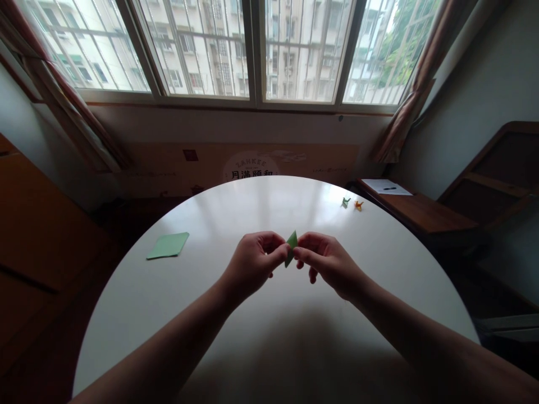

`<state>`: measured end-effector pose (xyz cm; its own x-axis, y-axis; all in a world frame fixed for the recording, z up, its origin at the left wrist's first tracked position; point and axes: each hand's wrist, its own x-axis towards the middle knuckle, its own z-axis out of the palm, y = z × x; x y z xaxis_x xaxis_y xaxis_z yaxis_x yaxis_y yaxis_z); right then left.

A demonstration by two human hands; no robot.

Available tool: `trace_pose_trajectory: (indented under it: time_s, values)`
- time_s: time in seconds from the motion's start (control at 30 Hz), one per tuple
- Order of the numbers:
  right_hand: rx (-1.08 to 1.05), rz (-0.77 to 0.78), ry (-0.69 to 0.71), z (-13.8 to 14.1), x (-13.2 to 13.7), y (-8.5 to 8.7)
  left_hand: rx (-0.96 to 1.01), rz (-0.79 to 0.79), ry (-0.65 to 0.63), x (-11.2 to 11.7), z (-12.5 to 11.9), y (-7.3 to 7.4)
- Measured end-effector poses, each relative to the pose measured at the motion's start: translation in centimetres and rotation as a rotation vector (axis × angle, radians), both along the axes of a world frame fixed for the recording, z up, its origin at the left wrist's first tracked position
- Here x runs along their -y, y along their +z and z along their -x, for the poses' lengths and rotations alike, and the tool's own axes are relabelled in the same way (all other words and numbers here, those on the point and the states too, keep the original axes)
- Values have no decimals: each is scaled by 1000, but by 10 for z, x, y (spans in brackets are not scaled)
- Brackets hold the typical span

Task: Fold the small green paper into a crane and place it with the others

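Observation:
A small piece of folded green paper (291,247), narrow and pointed at top and bottom, is held up above the white table. My left hand (256,258) pinches its left side between thumb and fingers. On its right side, my right hand (326,258) grips it with thumb and forefinger, the other fingers curled below. The fingertips hide part of the paper's edges.
A stack of light green paper squares (168,245) lies on the round white table (202,336) at left. Two small folded paper figures, one green (346,202) and one orange (358,206), stand near the far right edge. Beyond it is a wooden bench (404,210) holding a paper sheet (385,187) and pen.

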<state>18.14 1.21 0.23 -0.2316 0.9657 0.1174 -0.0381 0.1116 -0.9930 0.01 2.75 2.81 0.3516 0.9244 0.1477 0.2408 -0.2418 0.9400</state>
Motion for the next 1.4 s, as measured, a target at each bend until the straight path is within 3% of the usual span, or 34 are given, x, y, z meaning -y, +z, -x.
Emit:
trace_pose_trajectory:
  time_s: [0.33,0.63,0.93,1.23,1.4]
  values:
    - [63,104,-3,2,-4,-7,-30,132,-101,-9,0,-8]
    - [73,74,137,-1,-12,-15,-98,99,-85,-12,-1,-18]
    - [37,19,113,-1,-16,-19,-86,165,-126,-11,-1,-17]
    - [31,-25,224,-7,-17,-18,-97,135,-125,-12,-2,-19]
    - [35,-8,196,-8,-18,-19,-77,166,-120,-12,0,-20]
